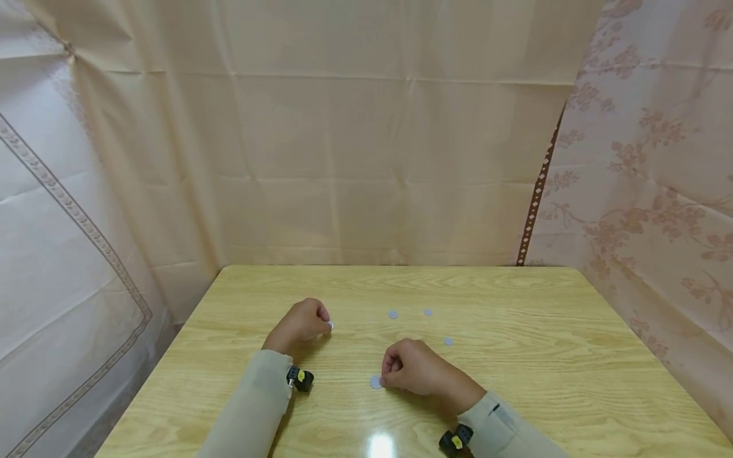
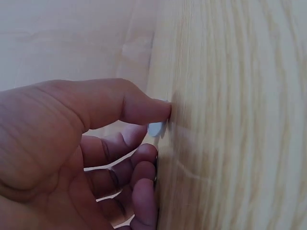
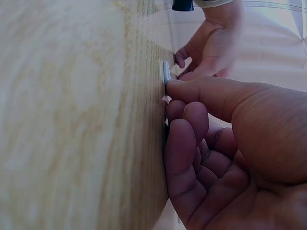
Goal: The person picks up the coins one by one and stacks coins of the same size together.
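On the left of the table, my left hand (image 1: 300, 322) pinches a small white disc (image 1: 331, 325) by thumb and fingertips. The left wrist view has that disc (image 2: 155, 128) tilted below the thumb tip, close to the tabletop, its upper part hidden. Nearer to me, my right hand (image 1: 420, 370) holds the right edge of a larger pale disc (image 1: 375, 382) between thumb and curled fingers. Seen edge-on in the right wrist view, this larger disc (image 3: 166, 74) lies low along the wood, the thumb tip at its near end.
Behind the hands lie a pale disc (image 1: 392, 315), a second small disc (image 1: 427, 312) and a third disc (image 1: 448, 341), all flat on the wooden table (image 1: 532, 381). A beige curtain (image 1: 366, 159) hangs along the table's far edge, with patterned cloths at both sides.
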{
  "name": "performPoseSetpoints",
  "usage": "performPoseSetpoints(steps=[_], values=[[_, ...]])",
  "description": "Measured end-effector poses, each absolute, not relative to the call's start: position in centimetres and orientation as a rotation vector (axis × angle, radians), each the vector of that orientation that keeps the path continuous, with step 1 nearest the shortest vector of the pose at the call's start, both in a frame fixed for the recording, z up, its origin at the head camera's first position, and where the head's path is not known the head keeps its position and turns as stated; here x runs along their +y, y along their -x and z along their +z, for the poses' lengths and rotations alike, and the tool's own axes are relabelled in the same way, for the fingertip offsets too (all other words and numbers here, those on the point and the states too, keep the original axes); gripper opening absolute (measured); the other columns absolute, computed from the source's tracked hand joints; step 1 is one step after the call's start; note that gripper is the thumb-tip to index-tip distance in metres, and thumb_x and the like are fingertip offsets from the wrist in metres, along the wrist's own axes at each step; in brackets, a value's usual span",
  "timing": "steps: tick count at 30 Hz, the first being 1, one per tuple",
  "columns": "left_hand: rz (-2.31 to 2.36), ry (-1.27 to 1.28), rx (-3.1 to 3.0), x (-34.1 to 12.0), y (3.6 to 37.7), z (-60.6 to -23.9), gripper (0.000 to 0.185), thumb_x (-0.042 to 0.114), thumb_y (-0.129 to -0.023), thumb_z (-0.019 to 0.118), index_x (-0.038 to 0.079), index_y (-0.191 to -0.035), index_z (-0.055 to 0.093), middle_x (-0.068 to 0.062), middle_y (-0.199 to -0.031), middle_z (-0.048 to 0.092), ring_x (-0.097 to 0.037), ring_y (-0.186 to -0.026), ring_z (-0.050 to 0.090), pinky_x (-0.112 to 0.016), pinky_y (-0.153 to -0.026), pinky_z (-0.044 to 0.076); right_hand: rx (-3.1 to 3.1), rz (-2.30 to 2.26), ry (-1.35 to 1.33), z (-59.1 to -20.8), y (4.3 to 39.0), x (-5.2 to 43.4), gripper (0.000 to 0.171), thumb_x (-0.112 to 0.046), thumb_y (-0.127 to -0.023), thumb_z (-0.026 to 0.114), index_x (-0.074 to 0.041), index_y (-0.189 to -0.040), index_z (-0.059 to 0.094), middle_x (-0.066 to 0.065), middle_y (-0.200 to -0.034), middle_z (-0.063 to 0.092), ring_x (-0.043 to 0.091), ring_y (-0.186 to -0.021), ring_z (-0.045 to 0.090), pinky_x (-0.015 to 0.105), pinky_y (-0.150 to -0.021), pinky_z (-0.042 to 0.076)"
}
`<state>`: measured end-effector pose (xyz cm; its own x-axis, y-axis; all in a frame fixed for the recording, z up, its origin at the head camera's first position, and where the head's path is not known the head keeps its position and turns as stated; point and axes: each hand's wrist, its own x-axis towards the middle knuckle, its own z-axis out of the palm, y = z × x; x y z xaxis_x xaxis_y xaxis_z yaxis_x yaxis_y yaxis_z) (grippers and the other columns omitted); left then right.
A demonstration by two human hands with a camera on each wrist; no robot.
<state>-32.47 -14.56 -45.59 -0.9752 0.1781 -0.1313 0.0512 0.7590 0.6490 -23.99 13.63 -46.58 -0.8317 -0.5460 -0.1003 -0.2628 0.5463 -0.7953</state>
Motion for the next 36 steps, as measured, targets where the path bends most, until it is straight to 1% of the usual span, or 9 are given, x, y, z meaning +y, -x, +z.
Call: performPoseSetpoints(steps=[3, 8, 12, 15, 19, 24, 28, 32, 36], values=[[0.998, -0.209, 2.787, -14.3, 32.3, -45.4, 0.014, 0.007, -0.084, 0.078, 0.008, -0.088, 0.064, -0.005, -0.086, 0.062, -0.020, -0.077, 0.056, -0.030, -0.065, 0.047, 2.449, -1.176, 0.662, -46.6, 24.0, 13.7, 0.013, -0.013, -0.091, 0.079, -0.014, -0.082, 0.070, -0.004, -0.067, 0.062, 0.009, -0.054, 0.054, 0.023, -0.049, 0.046], [0.970, -0.253, 2.819, -13.8, 31.8, -45.1, 0.013, 0.002, -0.083, 0.072, 0.009, -0.086, 0.062, -0.005, -0.083, 0.060, -0.020, -0.072, 0.055, -0.032, -0.063, 0.045, 2.444, -1.180, 0.663, -46.5, 24.0, 13.7, 0.013, -0.013, -0.091, 0.079, -0.014, -0.082, 0.070, -0.004, -0.067, 0.062, 0.009, -0.054, 0.053, 0.023, -0.050, 0.045], [0.946, -0.259, 2.851, -13.4, 31.7, -45.0, 0.014, 0.001, -0.081, 0.072, 0.009, -0.086, 0.062, -0.004, -0.080, 0.060, -0.020, -0.070, 0.054, -0.032, -0.061, 0.043, 2.438, -1.193, 0.667, -46.5, 23.9, 13.7, 0.013, -0.012, -0.091, 0.079, -0.014, -0.082, 0.070, -0.004, -0.067, 0.062, 0.009, -0.054, 0.054, 0.023, -0.049, 0.047], [0.936, -0.264, 2.866, -13.4, 31.7, -45.1, 0.015, 0.002, -0.080, 0.073, 0.011, -0.087, 0.062, -0.003, -0.078, 0.060, -0.019, -0.068, 0.054, -0.031, -0.059, 0.043, 2.437, -1.201, 0.668, -46.5, 23.9, 13.7, 0.013, -0.012, -0.091, 0.078, -0.013, -0.082, 0.070, -0.004, -0.066, 0.061, 0.009, -0.053, 0.053, 0.022, -0.048, 0.046], [0.929, -0.265, 2.864, -13.5, 31.7, -45.2, 0.013, 0.006, -0.082, 0.074, 0.013, -0.085, 0.065, -0.002, -0.077, 0.062, -0.019, -0.066, 0.055, -0.031, -0.058, 0.043, 2.434, -1.205, 0.673, -46.6, 24.0, 13.7, 0.013, -0.012, -0.091, 0.078, -0.013, -0.082, 0.070, -0.004, -0.065, 0.061, 0.009, -0.052, 0.052, 0.021, -0.047, 0.045], [0.912, -0.290, 2.879, -13.7, 31.7, -45.0, 0.005, 0.013, -0.084, 0.078, 0.015, -0.084, 0.073, 0.002, -0.084, 0.068, -0.017, -0.073, 0.059, -0.033, -0.066, 0.049, 2.436, -1.202, 0.671, -46.7, 24.1, 13.7, 0.012, -0.013, -0.091, 0.079, -0.013, -0.082, 0.070, -0.004, -0.064, 0.060, 0.009, -0.052, 0.052, 0.022, -0.047, 0.044], [0.914, -0.302, 2.886, -13.7, 31.7, -44.9, 0.005, 0.017, -0.085, 0.083, 0.016, -0.083, 0.078, 0.004, -0.087, 0.074, -0.015, -0.076, 0.062, -0.033, -0.071, 0.053, 2.438, -1.197, 0.668, -46.6, 24.1, 13.6, 0.012, -0.013, -0.091, 0.079, -0.013, -0.083, 0.070, -0.004, -0.065, 0.060, 0.009, -0.052, 0.052, 0.022, -0.047, 0.043], [0.927, -0.296, 2.875, -13.6, 31.7, -44.8, 0.008, 0.019, -0.085, 0.086, 0.016, -0.082, 0.080, 0.003, -0.088, 0.075, -0.015, -0.075, 0.063, -0.032, -0.067, 0.053, 2.445, -1.190, 0.681, -46.7, 24.1, 13.7, 0.012, -0.014, -0.091, 0.079, -0.014, -0.082, 0.070, -0.004, -0.065, 0.060, 0.009, -0.053, 0.052, 0.023, -0.048, 0.043], [0.925, -0.307, 2.863, -13.6, 31.9, -44.9, 0.009, 0.020, -0.085, 0.086, 0.015, -0.081, 0.080, 0.003, -0.086, 0.075, -0.014, -0.073, 0.062, -0.030, -0.063, 0.051, 2.451, -1.188, 0.695, -46.8, 24.1, 13.7, 0.013, -0.014, -0.091, 0.079, -0.015, -0.082, 0.070, -0.005, -0.065, 0.060, 0.008, -0.053, 0.052, 0.023, -0.048, 0.043]])
